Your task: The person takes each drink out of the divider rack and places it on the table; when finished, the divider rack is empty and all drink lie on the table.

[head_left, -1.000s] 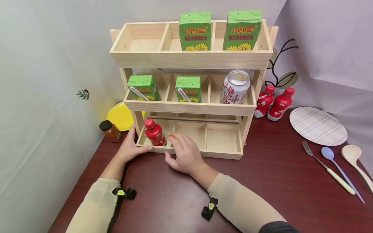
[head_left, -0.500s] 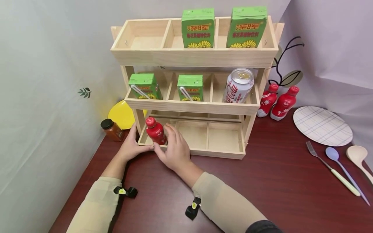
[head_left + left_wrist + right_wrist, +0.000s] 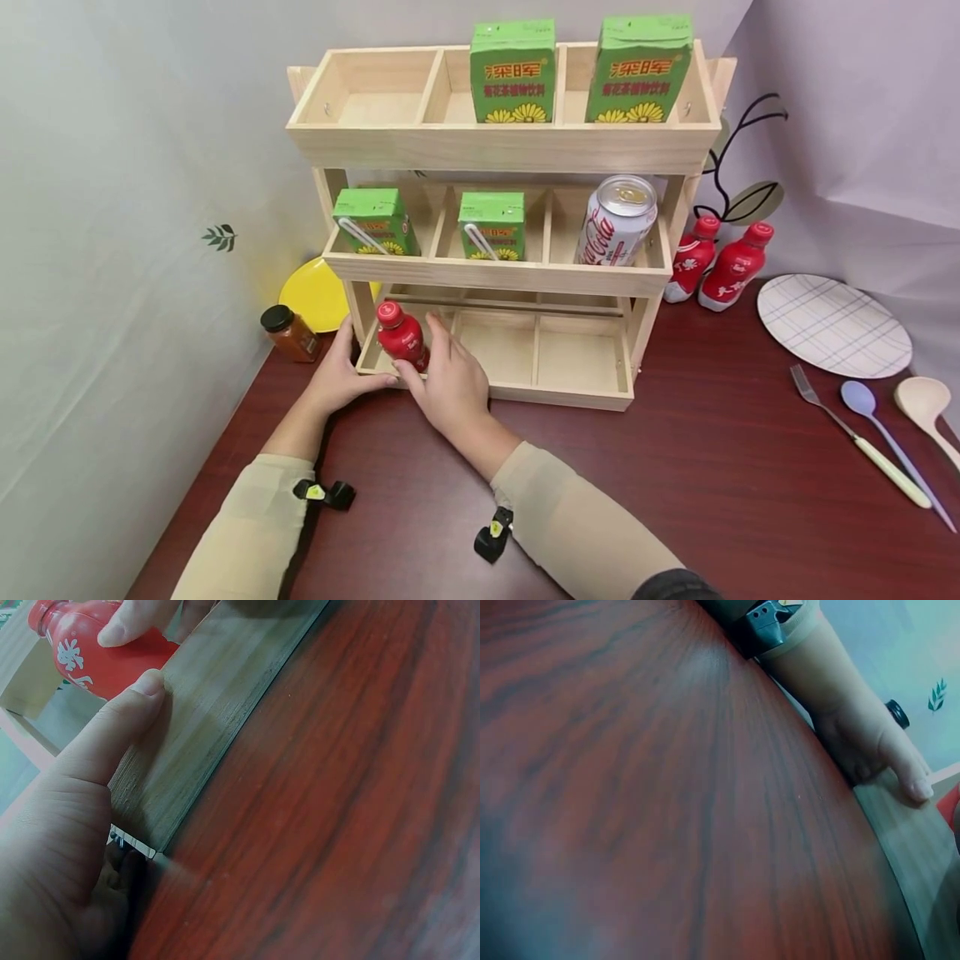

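A red bottle (image 3: 401, 336) stands, tilted slightly back, in the left compartment of the bottom tier of a wooden rack (image 3: 495, 151). My right hand (image 3: 452, 385) holds it from the right, the thumb across its lower front and the fingers on its far side. In the left wrist view the thumb presses on the red bottle (image 3: 79, 656). My left hand (image 3: 339, 377) grips the rack's bottom left corner, the thumb along the front board (image 3: 210, 697) and the fingers round the side. Those fingertips are mostly hidden.
Green drink cartons (image 3: 513, 73) and a Coca-Cola can (image 3: 617, 221) fill upper compartments. A jar (image 3: 291, 335) and yellow plate (image 3: 318, 293) are at left. Two more red bottles (image 3: 731, 271), a checked plate (image 3: 832, 327), fork (image 3: 862, 437), blue spoon (image 3: 858, 398) and ladle (image 3: 924, 398) lie right.
My right hand has moved left from beside the middle compartment and taken hold of the red bottle. The left hand stays on the rack's corner. The view has shifted slightly.
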Motion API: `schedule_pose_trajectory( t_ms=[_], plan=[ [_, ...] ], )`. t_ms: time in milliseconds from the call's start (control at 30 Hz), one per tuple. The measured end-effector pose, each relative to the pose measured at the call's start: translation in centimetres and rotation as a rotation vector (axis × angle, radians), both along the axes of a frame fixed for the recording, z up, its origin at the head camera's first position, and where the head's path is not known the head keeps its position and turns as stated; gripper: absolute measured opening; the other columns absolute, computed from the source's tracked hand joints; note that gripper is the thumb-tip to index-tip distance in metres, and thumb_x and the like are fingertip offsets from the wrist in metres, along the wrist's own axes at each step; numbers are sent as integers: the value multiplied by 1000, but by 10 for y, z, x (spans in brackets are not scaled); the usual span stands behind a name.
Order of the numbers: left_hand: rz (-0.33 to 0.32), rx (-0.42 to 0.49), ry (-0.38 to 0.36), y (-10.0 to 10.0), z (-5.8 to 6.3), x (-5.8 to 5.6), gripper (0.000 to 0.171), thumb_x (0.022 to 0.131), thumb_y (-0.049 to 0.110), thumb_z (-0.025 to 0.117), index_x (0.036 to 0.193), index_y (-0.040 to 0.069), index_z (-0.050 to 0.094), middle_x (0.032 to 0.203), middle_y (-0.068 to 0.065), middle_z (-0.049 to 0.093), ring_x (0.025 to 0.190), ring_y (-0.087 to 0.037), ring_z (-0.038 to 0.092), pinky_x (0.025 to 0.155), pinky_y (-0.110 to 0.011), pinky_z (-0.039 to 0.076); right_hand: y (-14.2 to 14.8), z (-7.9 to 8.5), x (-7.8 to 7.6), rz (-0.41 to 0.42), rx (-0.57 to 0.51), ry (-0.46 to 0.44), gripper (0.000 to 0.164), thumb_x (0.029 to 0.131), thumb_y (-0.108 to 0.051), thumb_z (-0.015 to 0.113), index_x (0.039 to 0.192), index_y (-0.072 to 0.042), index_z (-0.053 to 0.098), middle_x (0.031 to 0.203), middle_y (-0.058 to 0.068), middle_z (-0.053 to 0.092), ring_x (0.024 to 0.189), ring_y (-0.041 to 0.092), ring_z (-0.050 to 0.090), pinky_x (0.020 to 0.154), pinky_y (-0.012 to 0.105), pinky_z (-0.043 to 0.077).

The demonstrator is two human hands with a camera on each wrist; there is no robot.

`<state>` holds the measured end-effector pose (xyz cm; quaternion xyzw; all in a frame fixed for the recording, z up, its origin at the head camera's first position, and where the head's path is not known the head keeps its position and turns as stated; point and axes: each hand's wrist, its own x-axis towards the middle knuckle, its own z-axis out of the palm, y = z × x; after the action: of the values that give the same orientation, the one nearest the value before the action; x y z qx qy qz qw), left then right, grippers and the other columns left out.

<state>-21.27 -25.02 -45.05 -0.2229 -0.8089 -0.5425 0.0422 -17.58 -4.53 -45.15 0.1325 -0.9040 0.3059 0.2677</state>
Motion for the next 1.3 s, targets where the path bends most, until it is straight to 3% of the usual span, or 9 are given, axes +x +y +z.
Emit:
schedule_pose_trajectory(
  t_ms=[233, 433, 667, 933, 1300],
  plan=[
    [-7, 14, -13, 2, 2, 1, 112, 62, -1, 89, 151, 8, 22, 145, -8, 38, 124, -21, 43, 94, -26, 42, -3, 1, -3, -5, 59, -44, 73, 83, -53, 68, 140, -17, 40, 113, 0, 67, 96, 17, 63, 87, 33, 47],
    [-7, 19, -12, 1, 2, 0, 111, 61, -2, 89, 151, 8, 23, 144, -9, 39, 124, -21, 44, 94, -26, 43, -1, -2, -2, 27, 25, 9, 68, 82, -47, 72, 136, -16, 45, 106, 0, 69, 90, 16, 64, 81, 32, 47],
    [-15, 21, -2, 0, 1, 0, 112, 61, -1, 90, 151, 6, 23, 144, -21, 37, 125, -25, 42, 95, -24, 40, 3, -9, 2, 90, -42, 129, 67, 83, -43, 72, 139, -16, 46, 118, 0, 66, 104, 15, 61, 88, 31, 46],
    [-3, 9, -8, 0, 1, 2, 112, 61, 0, 90, 151, 6, 23, 144, -22, 38, 125, -27, 44, 95, -28, 41, 7, -13, 3, 151, -77, 284, 71, 83, -36, 75, 140, -7, 44, 129, 3, 60, 111, 16, 58, 93, 30, 45],
    [-2, 13, -6, 1, 3, 2, 112, 61, 1, 90, 150, 5, 22, 143, -24, 38, 126, -39, 42, 98, -35, 40, 10, -11, 4, 240, -145, 356, 76, 86, -27, 73, 142, 6, 34, 133, 15, 53, 114, 28, 54, 99, 34, 42]
  ],
)
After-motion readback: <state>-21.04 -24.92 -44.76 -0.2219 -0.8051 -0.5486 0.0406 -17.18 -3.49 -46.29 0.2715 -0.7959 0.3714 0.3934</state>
